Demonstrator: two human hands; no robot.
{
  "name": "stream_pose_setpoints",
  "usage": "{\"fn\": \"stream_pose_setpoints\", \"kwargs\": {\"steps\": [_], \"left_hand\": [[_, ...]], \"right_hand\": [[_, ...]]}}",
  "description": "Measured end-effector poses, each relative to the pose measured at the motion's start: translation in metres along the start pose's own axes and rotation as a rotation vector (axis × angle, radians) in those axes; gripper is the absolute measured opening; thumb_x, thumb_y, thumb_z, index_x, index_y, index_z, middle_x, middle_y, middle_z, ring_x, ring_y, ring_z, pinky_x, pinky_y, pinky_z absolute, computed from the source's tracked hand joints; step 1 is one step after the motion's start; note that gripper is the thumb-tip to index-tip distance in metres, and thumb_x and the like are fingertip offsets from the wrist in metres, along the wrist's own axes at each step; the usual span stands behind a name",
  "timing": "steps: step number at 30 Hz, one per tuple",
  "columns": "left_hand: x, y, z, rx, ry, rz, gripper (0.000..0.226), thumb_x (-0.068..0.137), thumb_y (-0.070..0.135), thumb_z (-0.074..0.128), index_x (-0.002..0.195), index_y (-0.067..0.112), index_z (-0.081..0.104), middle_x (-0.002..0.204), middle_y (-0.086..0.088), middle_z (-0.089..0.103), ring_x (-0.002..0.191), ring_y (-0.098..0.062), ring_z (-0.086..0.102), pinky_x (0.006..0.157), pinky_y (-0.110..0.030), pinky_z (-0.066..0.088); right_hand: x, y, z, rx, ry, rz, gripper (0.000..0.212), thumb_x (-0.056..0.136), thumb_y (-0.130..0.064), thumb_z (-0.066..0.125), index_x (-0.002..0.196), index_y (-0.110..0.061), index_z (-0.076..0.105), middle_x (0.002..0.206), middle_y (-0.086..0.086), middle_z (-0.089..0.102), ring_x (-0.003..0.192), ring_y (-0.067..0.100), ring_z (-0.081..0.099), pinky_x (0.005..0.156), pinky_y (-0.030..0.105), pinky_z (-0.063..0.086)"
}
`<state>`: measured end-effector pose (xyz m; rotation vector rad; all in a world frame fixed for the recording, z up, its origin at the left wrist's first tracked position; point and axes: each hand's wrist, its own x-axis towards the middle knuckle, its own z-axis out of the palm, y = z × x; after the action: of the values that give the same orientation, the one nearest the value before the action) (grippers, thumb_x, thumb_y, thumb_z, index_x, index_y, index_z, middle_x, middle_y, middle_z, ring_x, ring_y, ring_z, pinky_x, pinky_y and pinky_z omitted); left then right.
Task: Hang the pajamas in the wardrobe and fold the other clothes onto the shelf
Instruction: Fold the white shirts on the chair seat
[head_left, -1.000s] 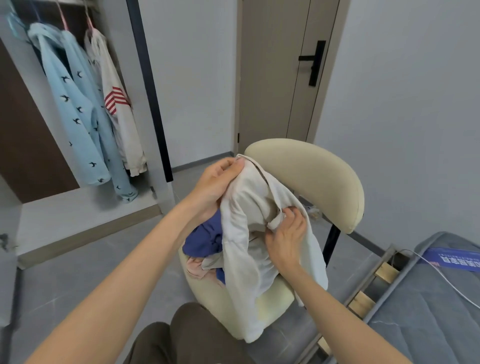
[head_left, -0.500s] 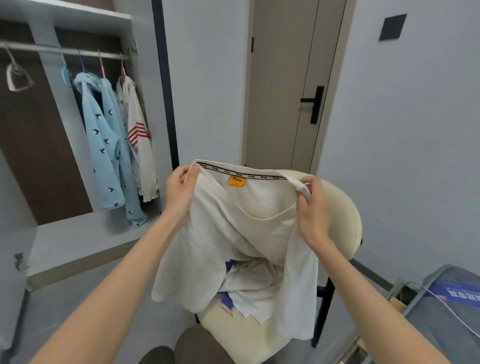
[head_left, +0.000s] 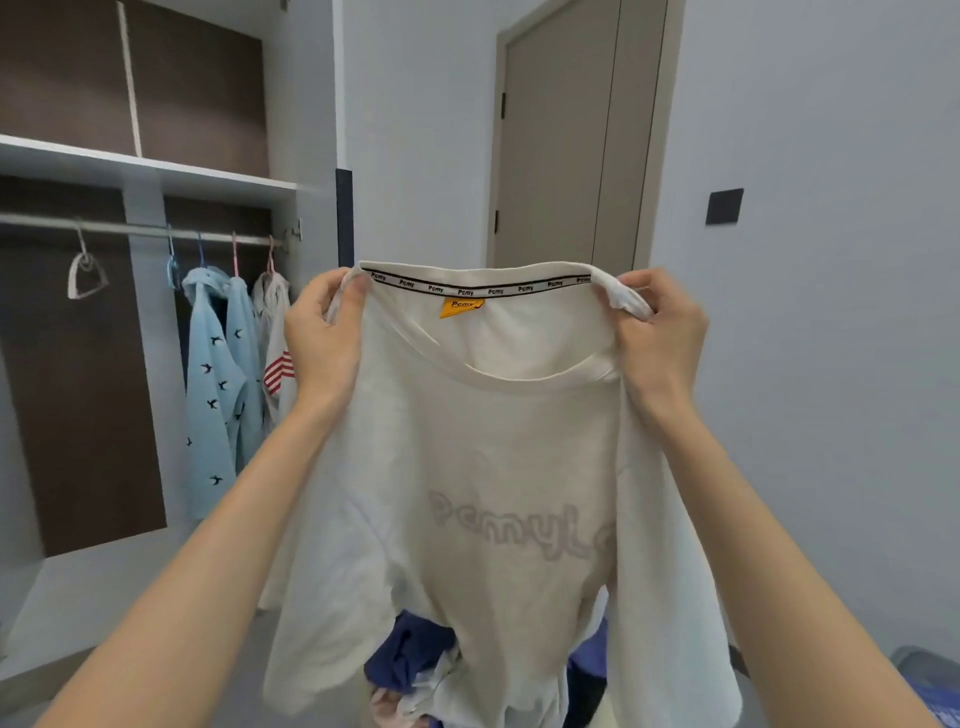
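I hold a cream T-shirt (head_left: 493, 467) up in front of me by its collar, spread wide, with grey lettering showing through and a yellow label at the neck. My left hand (head_left: 324, 338) grips the left end of the collar and my right hand (head_left: 657, 338) grips the right end. Below the shirt's hem lies a pile of blue and pale clothes (head_left: 415, 660), mostly hidden. In the open wardrobe at left, light blue bird-print pajamas (head_left: 215, 384) hang from the rail (head_left: 135, 231), beside a white top with red stripes (head_left: 278, 358).
An unused white hanger (head_left: 85, 273) hangs on the rail further left. A white shelf (head_left: 145, 166) runs above the rail, and the wardrobe floor ledge (head_left: 104, 597) sits low at left. A closed door (head_left: 571, 135) stands behind the shirt. A grey mattress corner (head_left: 930, 670) shows at bottom right.
I have lifted the cream T-shirt from the chair to chest height and spread its collar wider. My view has tilted upward, so the chair has dropped out of sight.
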<state>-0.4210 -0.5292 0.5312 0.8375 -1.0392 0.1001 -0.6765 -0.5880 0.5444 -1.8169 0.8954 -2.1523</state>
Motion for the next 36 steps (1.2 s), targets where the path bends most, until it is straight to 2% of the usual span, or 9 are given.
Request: {"fn": "stream_pose_setpoints", "kwargs": {"steps": [4,8,13,17,19,24,27,31,36], "left_hand": [[0.006,-0.004,0.003,0.027,0.01,-0.002,0.022,0.094,0.03,0.056,0.104,0.012,0.063,0.089,0.015,0.06,0.08,0.016,0.055,0.079,-0.006,0.043],[-0.005,-0.029,0.003,0.139,-0.022,0.003,0.022,0.095,0.033,0.054,0.102,0.015,0.063,0.087,0.017,0.06,0.082,0.02,0.052,0.073,-0.003,0.04],[-0.029,-0.084,-0.002,0.529,-0.404,-0.055,0.031,0.086,0.038,0.065,0.107,0.015,0.061,0.1,0.0,0.062,0.092,-0.012,0.054,0.072,-0.024,0.035],[-0.062,-0.121,-0.018,0.587,-0.769,-0.217,0.071,0.067,0.034,0.084,0.126,0.026,0.045,0.114,-0.001,0.039,0.103,-0.012,0.04,0.083,-0.021,0.032],[-0.072,-0.137,-0.025,0.608,-0.83,-0.278,0.077,0.067,0.033,0.084,0.13,0.029,0.04,0.112,-0.002,0.033,0.103,-0.011,0.035,0.087,-0.02,0.031],[-0.074,-0.155,-0.034,0.557,-0.764,-0.291,0.021,0.095,0.011,0.052,0.114,0.009,0.045,0.109,-0.01,0.043,0.099,-0.015,0.04,0.073,-0.013,0.031],[-0.072,-0.155,-0.037,0.496,-0.698,-0.357,0.009,0.098,0.018,0.046,0.101,0.01,0.042,0.091,-0.001,0.046,0.08,-0.013,0.042,0.065,-0.021,0.034],[-0.071,-0.154,-0.043,0.441,-0.656,-0.406,0.005,0.092,0.015,0.058,0.088,0.017,0.057,0.083,0.008,0.058,0.076,-0.005,0.052,0.064,-0.009,0.041],[-0.077,-0.148,-0.05,0.282,-0.54,-0.54,0.015,0.086,0.02,0.067,0.076,0.031,0.071,0.07,0.018,0.07,0.065,0.009,0.063,0.058,-0.004,0.044]], "right_hand": [[0.002,-0.002,0.003,-0.056,-0.015,-0.017,0.014,0.081,-0.033,0.067,0.071,-0.037,0.058,0.069,-0.029,0.062,0.064,-0.005,0.055,0.051,0.013,0.038],[-0.006,0.024,0.007,-0.286,-0.082,0.018,0.008,0.086,-0.041,0.058,0.081,-0.035,0.056,0.07,-0.021,0.061,0.071,0.005,0.057,0.052,0.026,0.039],[-0.032,0.071,0.005,-0.503,-0.536,0.166,0.043,0.075,-0.066,0.062,0.104,-0.037,0.049,0.09,-0.02,0.06,0.084,0.013,0.057,0.07,0.033,0.044],[-0.059,0.099,-0.007,-0.325,-0.949,0.303,0.08,0.07,-0.042,0.082,0.129,-0.037,0.028,0.105,-0.019,0.047,0.095,0.012,0.052,0.072,0.016,0.042],[-0.067,0.109,-0.014,-0.234,-1.055,0.335,0.076,0.078,-0.028,0.078,0.132,-0.033,0.024,0.106,-0.015,0.045,0.094,0.008,0.051,0.069,0.004,0.04],[-0.076,0.119,-0.018,-0.224,-0.952,0.294,0.012,0.097,-0.002,0.041,0.102,-0.004,0.052,0.083,-0.002,0.047,0.075,0.013,0.042,0.06,0.01,0.033],[-0.077,0.123,-0.02,-0.21,-0.898,0.276,0.025,0.1,-0.011,0.043,0.088,0.009,0.052,0.079,0.003,0.046,0.076,0.013,0.04,0.065,0.025,0.03],[-0.077,0.121,-0.019,-0.185,-0.812,0.271,0.042,0.099,-0.023,0.05,0.064,-0.001,0.043,0.064,-0.002,0.033,0.058,0.004,0.029,0.057,0.022,0.023],[-0.082,0.128,-0.016,-0.092,-0.696,0.359,0.053,0.099,-0.032,0.047,0.089,0.019,0.055,0.07,0.022,0.042,0.071,0.017,0.037,0.067,0.03,0.026]]}}
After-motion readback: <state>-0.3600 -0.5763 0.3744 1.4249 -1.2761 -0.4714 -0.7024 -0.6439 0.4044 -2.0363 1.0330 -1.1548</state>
